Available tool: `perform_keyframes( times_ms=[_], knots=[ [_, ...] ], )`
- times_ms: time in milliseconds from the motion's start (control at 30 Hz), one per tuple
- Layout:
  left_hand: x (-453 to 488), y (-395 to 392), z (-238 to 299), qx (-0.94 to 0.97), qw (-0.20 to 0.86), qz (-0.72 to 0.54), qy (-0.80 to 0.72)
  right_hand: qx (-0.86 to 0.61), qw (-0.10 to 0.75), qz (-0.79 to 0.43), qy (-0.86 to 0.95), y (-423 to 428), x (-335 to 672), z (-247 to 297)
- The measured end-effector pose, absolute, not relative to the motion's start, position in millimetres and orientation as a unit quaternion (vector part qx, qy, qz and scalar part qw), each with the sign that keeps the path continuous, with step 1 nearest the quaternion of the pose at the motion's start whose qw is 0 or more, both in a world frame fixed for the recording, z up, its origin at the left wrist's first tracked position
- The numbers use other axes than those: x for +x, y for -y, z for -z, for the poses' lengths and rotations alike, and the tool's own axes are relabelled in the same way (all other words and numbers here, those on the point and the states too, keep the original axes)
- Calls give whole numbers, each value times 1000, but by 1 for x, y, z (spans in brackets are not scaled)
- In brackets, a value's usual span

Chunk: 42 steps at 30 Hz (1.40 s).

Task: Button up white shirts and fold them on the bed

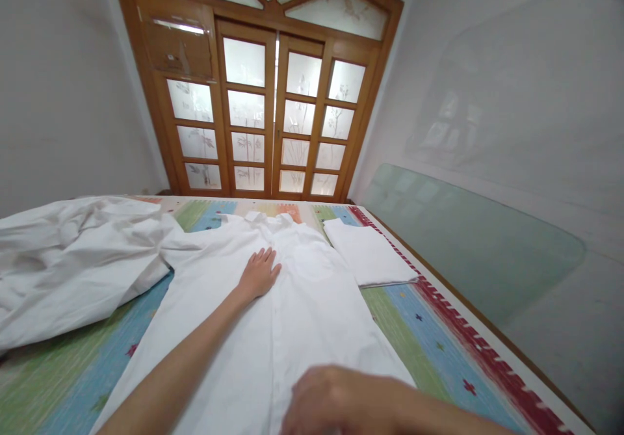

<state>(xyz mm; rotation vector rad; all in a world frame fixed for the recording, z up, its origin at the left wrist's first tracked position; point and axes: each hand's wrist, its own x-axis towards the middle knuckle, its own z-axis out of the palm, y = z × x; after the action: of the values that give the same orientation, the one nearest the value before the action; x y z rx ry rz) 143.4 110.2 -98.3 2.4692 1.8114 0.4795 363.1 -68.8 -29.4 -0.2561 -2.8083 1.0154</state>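
Here, expect light, limp handling from the white shirt [316,305], laid flat on the striped cover [404,324]; best taken at the shoulders. Pointing with collar [267,220] toward the wooden doors [269,110], lengthwise from there to the wearer. Note left hand [260,274] splayed on its front, right hand [324,399] blurred, curled; cannot tell whether pinching.

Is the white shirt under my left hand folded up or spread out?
Spread out: the white shirt lies flat and wide, its front facing up, with the left hand on it.
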Motion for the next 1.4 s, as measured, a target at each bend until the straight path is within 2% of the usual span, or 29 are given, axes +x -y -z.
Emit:
perform_keyframes(
  times_ms=[133, 367, 533, 633, 733, 933, 1000, 1100, 1233, 1333, 1400],
  knots=[
    [141, -108, 99, 797, 28, -164, -581, -457, 247, -228, 824, -17, 379, 6],
    [142, -107, 99, 794, 32, -183, -578, -594, 245, -177, 745, -105, 405, 20],
    [143, -107, 98, 797, 16, -250, -550, -538, 223, -117, 805, -97, 379, 41],
    [144, -107, 97, 819, -6, -286, -496, -444, 193, -142, 863, -78, 353, 44],
    [145, -108, 96, 845, 12, -249, -473, -374, 191, -175, 891, -73, 337, 46],
    [145, -110, 94, 838, 10, -222, -498, -523, 396, -90, 749, -113, 362, 42],
    [146, -110, 92, 826, 5, -228, -516, -583, 430, -125, 678, -129, 380, 40],
    [147, -109, 88, 816, 9, -237, -527, -653, 413, -254, 581, -143, 394, 44],
    [148, -107, 86, 815, 19, -235, -529, -613, 410, -466, 489, -147, 382, 60],
    [150, -105, 87, 790, 2, -220, -572, -583, 430, -510, 464, -148, 362, 68],
    [150, -104, 88, 767, -5, -199, -609, -578, 410, -510, 487, -149, 352, 68]
  ],
)
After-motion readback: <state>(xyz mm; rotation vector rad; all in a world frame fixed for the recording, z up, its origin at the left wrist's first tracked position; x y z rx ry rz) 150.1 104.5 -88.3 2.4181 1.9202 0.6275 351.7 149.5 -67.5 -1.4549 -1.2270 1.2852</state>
